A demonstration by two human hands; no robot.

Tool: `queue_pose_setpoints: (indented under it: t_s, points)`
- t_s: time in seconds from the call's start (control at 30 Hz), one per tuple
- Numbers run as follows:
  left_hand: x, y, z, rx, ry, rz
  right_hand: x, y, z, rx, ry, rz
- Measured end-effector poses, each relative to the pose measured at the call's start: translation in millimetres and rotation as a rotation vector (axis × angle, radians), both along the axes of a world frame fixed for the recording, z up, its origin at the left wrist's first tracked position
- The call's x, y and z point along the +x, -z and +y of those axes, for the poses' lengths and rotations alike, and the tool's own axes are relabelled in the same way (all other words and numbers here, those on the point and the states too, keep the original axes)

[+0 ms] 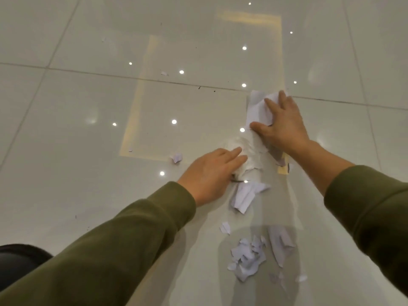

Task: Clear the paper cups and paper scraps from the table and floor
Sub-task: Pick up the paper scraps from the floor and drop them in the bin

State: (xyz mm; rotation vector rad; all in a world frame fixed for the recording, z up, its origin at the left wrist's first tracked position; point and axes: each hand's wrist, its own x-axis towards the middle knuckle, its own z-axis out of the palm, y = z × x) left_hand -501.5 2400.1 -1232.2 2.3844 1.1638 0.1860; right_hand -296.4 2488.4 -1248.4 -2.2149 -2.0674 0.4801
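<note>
Beyond the heap of torn white paper scraps (247,259), I see left hand (212,171) and right hand (280,122) pressing flat-fingered on crumpled white paper pieces (249,151), probably to rake them in.

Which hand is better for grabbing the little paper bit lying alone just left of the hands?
Probably the left hand. The small scrap lies right beside it on the floor, while the right hand is farther off, resting on a larger sheet.

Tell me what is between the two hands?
In the head view, crumpled white paper lies between the left hand and the right hand, on the floor.
</note>
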Motion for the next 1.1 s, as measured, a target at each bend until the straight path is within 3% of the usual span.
queue_pose_setpoints:
  t_s: [0.1, 0.23, 0.3, 0.43, 0.57, 0.63, 0.8, 0.97, 1.1]
  points:
    - [-20.5, -3.6, 1.5, 0.034, -0.141, 0.008, 4.3, -2.5, 12.3, -0.028, 0.057, 0.050]
    - [-38.0, -8.5, 6.4, -0.053, -0.449, -0.077, -1.9, -2.1, 8.9, 0.097, 0.225, 0.232]
    - [-36.8, -9.3, 7.3, -0.001, -0.533, -0.079, -5.0, -7.9, 2.9, 0.126, 0.269, 0.320]
    - [-75.9, 1.3, 30.7, 0.188, -0.714, 0.167, -21.2, -32.5, -3.2, 0.116, 0.079, 0.418]
    - [-129.2, 9.9, 31.7, -0.102, -0.920, 0.411, -54.5, -33.5, -16.9, -0.090, -0.170, 0.336]
    - [-121.7, 17.5, 15.1, -0.152, -0.851, 0.397, -64.3, -29.1, -32.5, -0.162, -0.265, 0.288]
    - [-49.7, 23.0, -30.3, -0.162, -0.588, 0.034, -52.0, -28.6, -79.1, -0.154, -0.498, 0.132]
    - [-1.6, 8.4, -75.8, -0.294, -0.130, -0.055, -27.9, -39.0, -120.3, -0.241, -0.517, 0.110]
    - [-6.9, -3.2, -80.0, -0.182, -0.108, -0.046, -2.6, -56.1, -138.5, -0.261, -0.350, 0.206]
